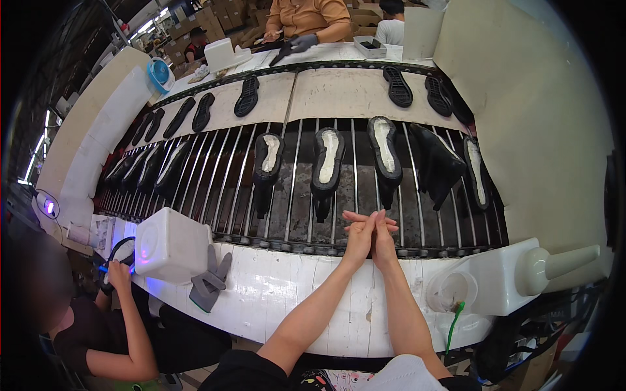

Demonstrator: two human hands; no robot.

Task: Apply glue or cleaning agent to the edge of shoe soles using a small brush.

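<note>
My left hand (pixel 360 240) and my right hand (pixel 383 241) meet palm to palm over the near edge of the roller rack. Their fingers cross each other and stretch outward, with no object visible in either. Just beyond them, black shoe uppers on lasts lie bottom up on the metal rods (pixel 291 189). The nearest are an upper with a pale bottom (pixel 386 153), another upper (pixel 327 156) to its left and one more upper (pixel 268 153) farther left. Black soles, among them a sole (pixel 398 86) and another sole (pixel 247 96), rest on the pale board (pixel 339 91) behind.
A white box-shaped container (pixel 171 246) and a grey glove (pixel 212 280) sit on the white ledge (pixel 274 274) at left. At right are a clear cup (pixel 452 292) with a green-handled brush (pixel 454 326) and a white bottle (pixel 502 277). Co-workers sit at left (pixel 111 332) and across (pixel 306 19).
</note>
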